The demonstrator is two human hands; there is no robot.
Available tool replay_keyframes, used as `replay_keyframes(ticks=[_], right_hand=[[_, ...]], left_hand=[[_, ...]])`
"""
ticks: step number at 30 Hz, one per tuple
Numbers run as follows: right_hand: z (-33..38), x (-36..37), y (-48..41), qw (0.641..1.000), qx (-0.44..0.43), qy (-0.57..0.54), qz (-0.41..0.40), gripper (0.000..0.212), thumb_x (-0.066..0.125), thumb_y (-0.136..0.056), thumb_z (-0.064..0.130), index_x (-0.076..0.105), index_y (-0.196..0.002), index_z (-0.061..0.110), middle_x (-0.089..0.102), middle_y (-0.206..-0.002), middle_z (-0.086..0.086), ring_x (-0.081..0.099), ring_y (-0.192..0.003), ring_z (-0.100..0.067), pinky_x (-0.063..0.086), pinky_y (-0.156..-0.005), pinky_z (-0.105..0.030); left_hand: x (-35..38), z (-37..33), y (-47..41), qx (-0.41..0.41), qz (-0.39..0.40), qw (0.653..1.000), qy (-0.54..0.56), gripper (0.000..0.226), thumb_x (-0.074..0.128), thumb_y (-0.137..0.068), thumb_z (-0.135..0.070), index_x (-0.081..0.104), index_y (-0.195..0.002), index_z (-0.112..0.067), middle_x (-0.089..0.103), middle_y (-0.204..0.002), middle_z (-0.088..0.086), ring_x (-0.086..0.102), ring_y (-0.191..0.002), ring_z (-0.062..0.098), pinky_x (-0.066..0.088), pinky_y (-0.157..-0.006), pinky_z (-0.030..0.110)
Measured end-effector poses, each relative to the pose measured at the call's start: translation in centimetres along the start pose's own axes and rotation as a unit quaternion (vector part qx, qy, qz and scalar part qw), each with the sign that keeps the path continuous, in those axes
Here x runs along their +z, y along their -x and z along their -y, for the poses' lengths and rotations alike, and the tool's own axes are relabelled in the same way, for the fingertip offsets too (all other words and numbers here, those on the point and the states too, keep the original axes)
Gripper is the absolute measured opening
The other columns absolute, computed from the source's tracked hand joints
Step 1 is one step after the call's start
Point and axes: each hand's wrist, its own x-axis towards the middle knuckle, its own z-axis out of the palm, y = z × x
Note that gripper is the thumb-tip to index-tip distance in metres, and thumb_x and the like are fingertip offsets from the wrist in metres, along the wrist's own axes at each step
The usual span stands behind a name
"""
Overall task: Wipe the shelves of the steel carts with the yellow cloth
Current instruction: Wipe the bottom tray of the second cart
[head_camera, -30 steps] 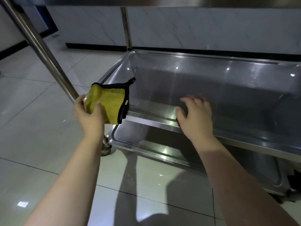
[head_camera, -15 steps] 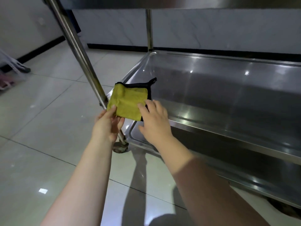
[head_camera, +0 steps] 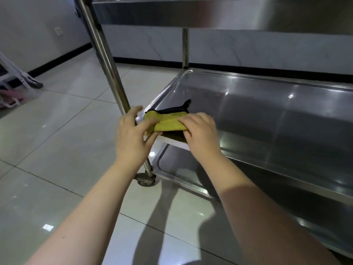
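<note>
The yellow cloth (head_camera: 166, 123), edged in black, is folded over the front left corner of the steel cart's middle shelf (head_camera: 267, 115). My left hand (head_camera: 133, 136) pinches the cloth's left end between thumb and fingers. On the cloth's right end lies my right hand (head_camera: 200, 132), fingers curled over the fold. The black side of the cloth shows behind and beneath the yellow fold.
The cart's upright steel post (head_camera: 107, 60) rises just behind my left hand, with a caster wheel (head_camera: 146, 179) at its foot. A top shelf (head_camera: 219, 12) overhangs, and a bottom shelf (head_camera: 183, 169) lies below. A white rack (head_camera: 17, 73) stands on the tiled floor at far left.
My right hand came left from the shelf's front rim to the cloth and now holds its right end. The cloth went from held up flat to folded low over the shelf corner.
</note>
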Motion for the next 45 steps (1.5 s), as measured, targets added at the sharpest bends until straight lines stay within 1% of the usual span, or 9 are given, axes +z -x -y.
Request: replay_keyframes(ticks=[4, 8, 16, 24, 27, 31, 36, 39, 45], right_hand=[[-1.1, -4.7, 0.5, 0.998, 0.018, -0.049, -0.040, 0.039, 0.060, -0.082, -0.005, 0.066, -0.119, 0.007, 0.062, -0.119, -0.011, 0.051, -0.118, -0.032, 0.039, -0.102, -0.043], [-1.6, -10.4, 2.7, 0.994, 0.032, -0.075, -0.069, 0.042, 0.057, -0.081, 0.000, 0.066, -0.120, 0.013, 0.060, -0.118, -0.003, 0.053, -0.112, -0.020, 0.042, -0.097, -0.029], [-6.0, -18.5, 13.4, 0.998, -0.037, -0.023, -0.054, 0.039, 0.061, -0.071, -0.011, 0.057, -0.102, 0.014, 0.065, -0.106, -0.009, 0.057, -0.102, -0.022, 0.043, -0.093, -0.030], [-10.2, -18.3, 24.2, 0.991, 0.125, -0.016, -0.044, 0.034, 0.067, -0.076, -0.013, 0.066, -0.102, 0.009, 0.065, -0.112, -0.005, 0.056, -0.110, -0.015, 0.046, -0.095, -0.026], [-11.5, -17.8, 27.0, 0.985, 0.170, -0.001, -0.015, 0.030, 0.067, -0.077, -0.010, 0.068, -0.102, 0.008, 0.066, -0.110, -0.002, 0.055, -0.110, -0.013, 0.045, -0.098, -0.036], [-13.4, -17.4, 30.9, 0.948, 0.303, -0.046, 0.085, 0.031, 0.067, -0.082, 0.002, 0.066, -0.099, 0.027, 0.063, -0.102, 0.016, 0.058, -0.095, -0.007, 0.050, -0.084, -0.026], [-16.4, -18.0, 34.9, 0.891, 0.409, -0.115, 0.157, 0.041, 0.071, -0.081, 0.003, 0.060, -0.084, 0.043, 0.065, -0.091, 0.018, 0.060, -0.088, -0.003, 0.050, -0.078, -0.022], [-18.6, -18.9, 36.4, 0.882, 0.442, -0.118, 0.116, 0.038, 0.069, -0.084, 0.006, 0.059, -0.083, 0.043, 0.062, -0.089, 0.027, 0.057, -0.088, 0.006, 0.040, -0.072, -0.006], [-29.4, -19.0, 35.1, 0.880, 0.474, 0.007, 0.025, 0.024, 0.058, -0.090, 0.009, 0.059, -0.102, 0.030, 0.060, -0.103, 0.007, 0.055, -0.099, -0.018, 0.040, -0.080, -0.013]], left_hand=[[-0.3, -3.9, -2.4, 0.087, -0.004, 0.992, 0.097, 0.025, 0.066, -0.087, -0.022, 0.064, -0.112, -0.020, 0.056, -0.123, -0.005, 0.050, -0.117, 0.017, 0.041, -0.098, 0.038], [-0.3, -8.9, -2.5, 0.105, -0.044, 0.966, 0.233, 0.031, 0.066, -0.082, -0.007, 0.059, -0.109, -0.020, 0.054, -0.103, -0.018, 0.049, -0.097, -0.011, 0.036, -0.085, 0.008], [3.2, -16.6, 3.3, 0.223, 0.019, 0.909, 0.351, 0.033, 0.060, -0.079, -0.009, 0.059, -0.111, -0.018, 0.057, -0.107, -0.006, 0.051, -0.102, 0.005, 0.043, -0.086, 0.031], [9.0, -21.3, 9.9, 0.141, 0.200, 0.893, 0.377, 0.035, 0.068, -0.080, -0.008, 0.061, -0.109, -0.026, 0.052, -0.105, -0.020, 0.052, -0.098, 0.004, 0.050, -0.085, 0.047], [11.4, -21.8, 11.6, 0.127, 0.277, 0.873, 0.379, 0.029, 0.066, -0.083, -0.017, 0.062, -0.109, -0.029, 0.057, -0.101, -0.016, 0.055, -0.094, 0.003, 0.050, -0.085, 0.035], [14.5, -22.5, 14.6, 0.107, 0.384, 0.837, 0.375, 0.028, 0.068, -0.079, -0.016, 0.064, -0.104, -0.028, 0.063, -0.100, -0.007, 0.058, -0.093, 0.006, 0.047, -0.083, 0.020], [17.6, -24.5, 18.4, 0.066, 0.522, 0.779, 0.342, 0.030, 0.078, -0.076, -0.008, 0.066, -0.101, -0.019, 0.066, -0.095, -0.003, 0.062, -0.089, 0.015, 0.050, -0.086, 0.038], [20.0, -27.6, 18.7, 0.032, 0.540, 0.769, 0.340, 0.026, 0.078, -0.078, -0.015, 0.065, -0.099, -0.021, 0.065, -0.090, 0.001, 0.064, -0.082, 0.021, 0.054, -0.078, 0.037], [29.8, -35.7, 17.0, -0.020, 0.447, 0.829, 0.336, 0.028, 0.070, -0.086, -0.024, 0.068, -0.113, -0.017, 0.066, -0.101, -0.003, 0.062, -0.091, 0.013, 0.044, -0.073, 0.018]])
